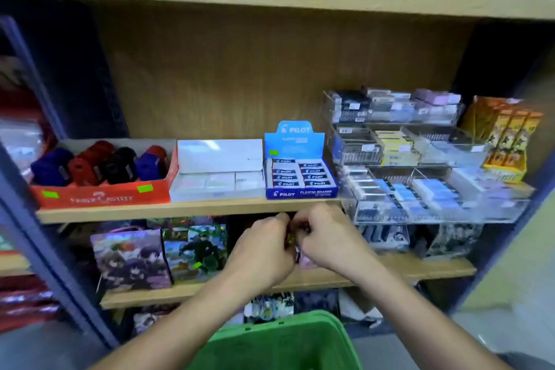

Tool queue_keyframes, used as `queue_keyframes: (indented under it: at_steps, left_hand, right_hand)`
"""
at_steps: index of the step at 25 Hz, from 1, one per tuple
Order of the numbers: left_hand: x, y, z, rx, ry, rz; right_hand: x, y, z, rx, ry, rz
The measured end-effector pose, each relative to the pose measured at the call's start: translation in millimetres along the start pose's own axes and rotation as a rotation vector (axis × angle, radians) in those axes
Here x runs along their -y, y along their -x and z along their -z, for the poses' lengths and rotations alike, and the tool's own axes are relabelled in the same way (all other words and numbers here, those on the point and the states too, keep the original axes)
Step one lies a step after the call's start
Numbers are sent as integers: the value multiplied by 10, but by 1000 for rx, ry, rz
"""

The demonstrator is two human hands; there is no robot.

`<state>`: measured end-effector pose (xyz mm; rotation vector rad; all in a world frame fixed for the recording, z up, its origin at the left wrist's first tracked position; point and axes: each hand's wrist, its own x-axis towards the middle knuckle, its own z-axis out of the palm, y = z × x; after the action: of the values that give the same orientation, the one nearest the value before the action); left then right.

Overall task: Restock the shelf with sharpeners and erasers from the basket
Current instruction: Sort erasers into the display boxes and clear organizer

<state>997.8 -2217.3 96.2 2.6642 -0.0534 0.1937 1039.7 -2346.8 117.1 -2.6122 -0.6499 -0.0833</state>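
My left hand [264, 245] and my right hand [324, 237] meet in front of the shelf edge [180, 210], fingers curled round a small item [295, 245] between them; most of it is hidden and blurred. Below my forearms sits the green basket [279, 342]; its contents are out of sight. On the shelf stand a red box of sharpeners [102, 177], a white box of erasers [217, 174] and a blue Pilot eraser box [300, 173].
A clear tiered rack of erasers [420, 165] fills the shelf's right side, with an orange box [507, 141] beside it. The lower shelf [420, 267] holds picture boxes [156, 255]. A dark metal upright [45, 234] stands at the left.
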Motion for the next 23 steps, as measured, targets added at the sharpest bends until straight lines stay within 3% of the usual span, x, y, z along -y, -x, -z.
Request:
queue_keyframes:
  at_steps: [6,8,15,19,23]
  left_hand:
    - [1068,546,-1347,459,-52,270]
    - [1310,646,-1717,543,-33,311]
    - [1955,1129,-2755,720,-7,466]
    - [2305,1462,-3130,900,-77,604]
    - [2141,1584,-3410,1023,91,783]
  right_hand:
    - [-262,298,-1588,629,146,-113]
    - [-457,381,-2090,741,139,-161]
    - [-1019,714,-3404,864,174,-292]
    - [-1367,1112,-3720,987,307,-286]
    - [-1662,1449,-3853,992,438,-334]
